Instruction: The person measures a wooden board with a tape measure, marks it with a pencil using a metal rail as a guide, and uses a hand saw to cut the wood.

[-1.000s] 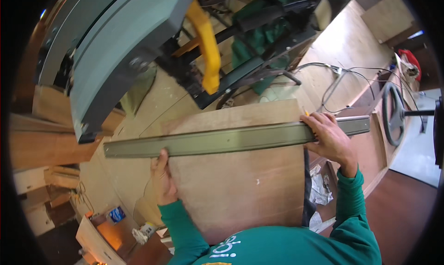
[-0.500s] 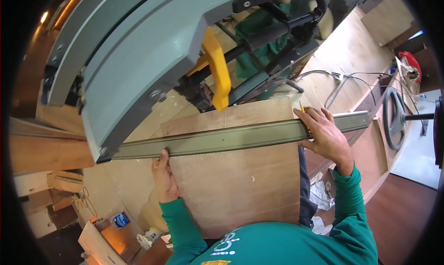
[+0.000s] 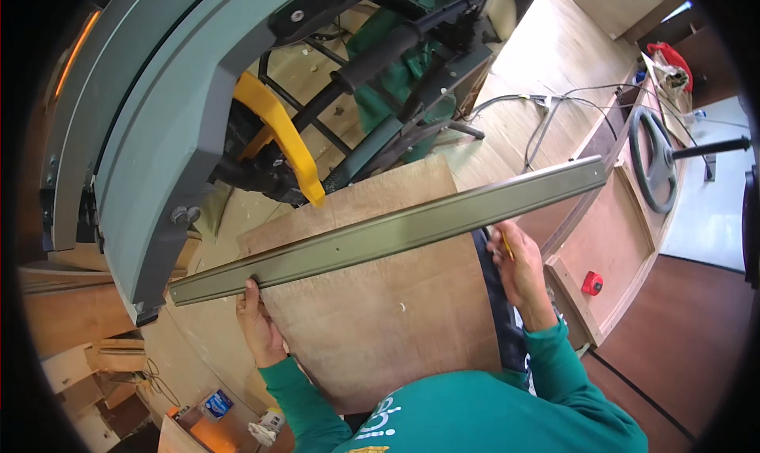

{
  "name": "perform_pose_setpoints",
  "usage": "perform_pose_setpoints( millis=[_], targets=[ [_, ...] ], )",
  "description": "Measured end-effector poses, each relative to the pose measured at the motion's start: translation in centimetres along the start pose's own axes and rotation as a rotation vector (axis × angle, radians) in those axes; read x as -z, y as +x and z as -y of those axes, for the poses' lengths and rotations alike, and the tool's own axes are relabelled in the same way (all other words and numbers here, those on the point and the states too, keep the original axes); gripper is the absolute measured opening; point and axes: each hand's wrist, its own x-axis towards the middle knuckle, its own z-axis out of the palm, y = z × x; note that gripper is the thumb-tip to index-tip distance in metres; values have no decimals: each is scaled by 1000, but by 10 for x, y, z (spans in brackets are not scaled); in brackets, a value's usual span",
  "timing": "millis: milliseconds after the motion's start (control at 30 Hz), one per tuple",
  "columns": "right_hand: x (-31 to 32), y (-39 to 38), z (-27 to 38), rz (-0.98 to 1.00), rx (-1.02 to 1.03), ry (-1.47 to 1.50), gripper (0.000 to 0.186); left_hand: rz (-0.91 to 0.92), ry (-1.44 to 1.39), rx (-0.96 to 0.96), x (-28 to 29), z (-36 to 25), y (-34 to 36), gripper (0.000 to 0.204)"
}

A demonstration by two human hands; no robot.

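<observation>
"So, what lies across the centre of the frame?"

"A long olive-grey metal rail (image 3: 388,235), slanting over a plywood board (image 3: 380,318) in front of a worker in a green shirt (image 3: 491,413). The rail's left end sits lower in the frame, its right end higher, and both reach past the board's edges."

"And the left hand (image 3: 261,326)?"

"Left of centre, closed on the rail by its lower edge, near the board's left side. The thumb rests on the metal; some of the fingers are hidden from view."

"What does the right hand (image 3: 522,275) hold?"

"A yellow pencil (image 3: 507,246), clamped in curled fingers, slightly blurred. That hand is right of centre, just below the rail and beside the board's right edge, apart from the metal."

"What surrounds the scene?"

"A large curved grey machine panel (image 3: 166,136) fills the upper left, with a bent yellow lever (image 3: 277,121) beside it. Dark cables (image 3: 546,98) trail across a pale wooden surface (image 3: 518,61) at upper right. Farther right stands a grey handwheel (image 3: 663,156), and below it a red tape measure (image 3: 592,283) lies on a framed wooden panel (image 3: 609,239). A blue packet (image 3: 218,404) shows at lower left."
</observation>
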Motion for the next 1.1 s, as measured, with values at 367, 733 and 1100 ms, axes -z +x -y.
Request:
perform_pose_setpoints(
  millis=[367, 733, 1100],
  targets=[
    [-12, -5, 0, 82, -19, 189, 16, 20, 45, 40, 16, 10, -34, 37],
    [-33, 19, 4, 109, -22, 169, 17, 21, 79, 3, 2, 6, -25, 26],
    [-47, 30, 0, 83, -54, 265, 13, -23, 21, -20, -7, 5, -15, 25]
  ],
)
